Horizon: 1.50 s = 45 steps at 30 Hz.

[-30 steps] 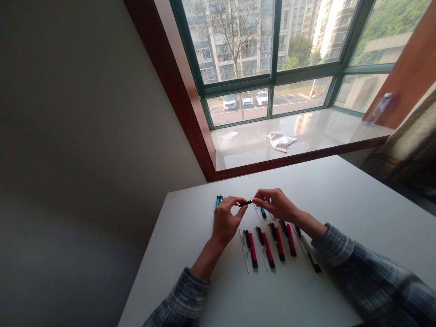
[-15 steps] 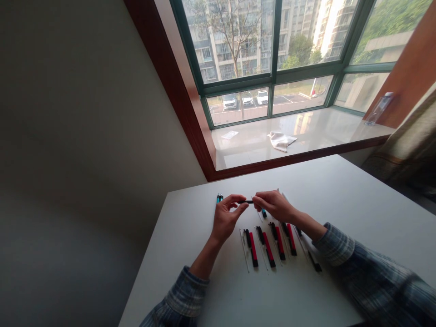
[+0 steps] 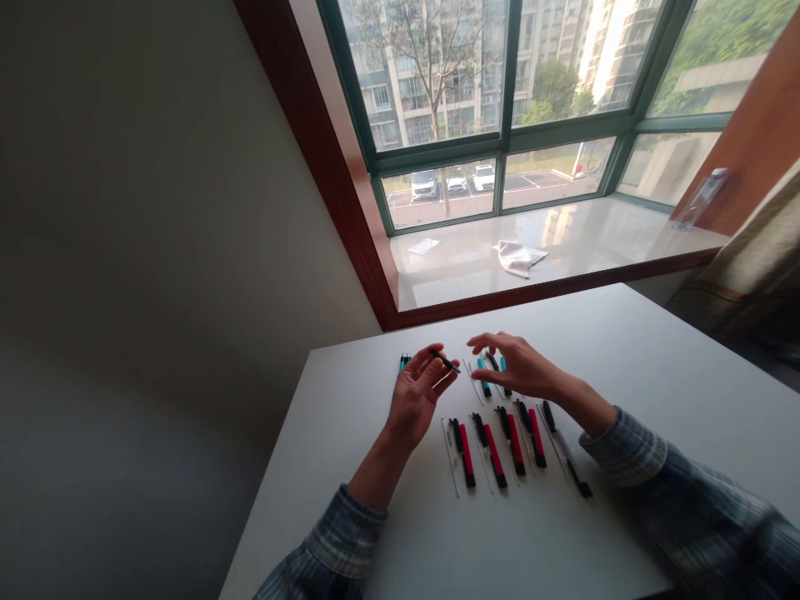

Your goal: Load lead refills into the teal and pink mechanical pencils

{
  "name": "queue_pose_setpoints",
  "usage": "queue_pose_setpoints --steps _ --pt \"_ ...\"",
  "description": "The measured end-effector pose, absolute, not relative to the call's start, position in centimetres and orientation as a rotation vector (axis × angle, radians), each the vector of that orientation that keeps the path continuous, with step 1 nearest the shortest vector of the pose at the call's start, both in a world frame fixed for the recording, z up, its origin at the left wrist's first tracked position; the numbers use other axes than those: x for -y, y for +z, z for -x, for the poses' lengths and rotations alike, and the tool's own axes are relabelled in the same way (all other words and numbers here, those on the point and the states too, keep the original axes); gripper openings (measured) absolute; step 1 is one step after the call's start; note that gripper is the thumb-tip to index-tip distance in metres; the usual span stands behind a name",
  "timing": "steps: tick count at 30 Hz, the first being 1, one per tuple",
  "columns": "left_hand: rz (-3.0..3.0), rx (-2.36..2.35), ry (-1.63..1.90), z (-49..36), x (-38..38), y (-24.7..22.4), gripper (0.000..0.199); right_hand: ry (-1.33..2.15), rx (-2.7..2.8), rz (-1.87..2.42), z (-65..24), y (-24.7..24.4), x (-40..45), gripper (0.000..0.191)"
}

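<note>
My left hand (image 3: 413, 398) pinches a short black pen part (image 3: 447, 362) between thumb and fingers, its thin tip pointing right. To its right, my right hand (image 3: 528, 367) hovers with fingers apart and holds nothing. Below and beside that hand lie teal-and-black pen parts (image 3: 483, 385) and a thin white refill (image 3: 472, 382), partly covered by the fingers. Several teal pens (image 3: 404, 361) show just behind my left hand. Nearer me is a row of red-and-black pen barrels (image 3: 467, 458) with black clip parts (image 3: 480, 429) and thin refills (image 3: 450, 458) beside them.
At the row's right end lie a black pen part (image 3: 579, 482) and another black piece (image 3: 548, 416). Beyond the white table (image 3: 350, 400) is a windowsill with a crumpled white cloth (image 3: 520, 259), a flat packet (image 3: 423, 246) and a clear bottle (image 3: 701, 200). A wall stands on the left.
My right hand has let go of the black pen part, opened and moved slightly right. The part stays in my left hand, now tilted with its tip down to the right.
</note>
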<state>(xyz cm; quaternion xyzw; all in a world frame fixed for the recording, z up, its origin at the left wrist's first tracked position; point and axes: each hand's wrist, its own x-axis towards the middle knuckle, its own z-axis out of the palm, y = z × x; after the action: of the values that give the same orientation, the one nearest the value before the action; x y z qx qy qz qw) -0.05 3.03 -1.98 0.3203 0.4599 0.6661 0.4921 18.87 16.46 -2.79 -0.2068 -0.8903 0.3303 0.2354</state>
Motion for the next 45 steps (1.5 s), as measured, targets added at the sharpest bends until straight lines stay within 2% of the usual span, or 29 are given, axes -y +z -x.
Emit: queue_pose_setpoints --steps 3,6,11,16,24,31,36,38,41,42,45 --pt "-0.685 -1.105 1.619 0.3 -3.0 -2.0 0.036 0.848 2.611 0.615 -19.6 -3.4 -17.5 0.081" --pt "-0.63 -1.093 1.628 0.3 -3.2 -2.1 0.038 0.838 2.719 0.606 -19.8 -3.9 -17.7 0.09" --pt "-0.633 -1.183 1.617 0.1 -3.2 -2.1 0.035 0.776 2.751 0.592 -19.6 -4.0 -17.5 0.089" --pt "-0.667 -1.333 1.592 0.0 -3.0 -2.0 0.041 0.686 2.707 0.549 -19.4 -3.9 -17.1 0.087" --pt "-0.788 -1.372 1.459 0.2 -3.3 -3.0 0.039 0.648 2.456 0.226 -17.6 -3.8 -14.5 0.104" --pt "-0.756 -1.314 1.448 0.2 -3.4 -3.4 0.039 0.68 2.388 0.154 -17.0 -4.0 -14.0 0.094" --pt "-0.66 -1.226 1.479 0.0 -3.4 -2.8 0.04 0.685 2.347 0.159 -17.1 -3.7 -13.9 0.096" --pt "-0.661 -1.224 1.506 0.1 -3.3 -2.5 0.039 0.653 2.34 0.208 -17.4 -3.7 -14.4 0.081" --pt "-0.689 -1.211 1.579 0.5 -3.3 -2.4 0.036 0.573 2.405 0.352 -18.1 -4.3 -15.8 0.029" --pt "-0.711 -1.203 1.605 0.6 -3.3 -2.4 0.036 0.556 2.446 0.398 -18.3 -4.6 -16.3 0.02" --pt "-0.787 -1.212 1.672 0.9 -3.2 -2.4 0.033 0.571 2.555 0.472 -18.5 -5.5 -17.2 0.02"
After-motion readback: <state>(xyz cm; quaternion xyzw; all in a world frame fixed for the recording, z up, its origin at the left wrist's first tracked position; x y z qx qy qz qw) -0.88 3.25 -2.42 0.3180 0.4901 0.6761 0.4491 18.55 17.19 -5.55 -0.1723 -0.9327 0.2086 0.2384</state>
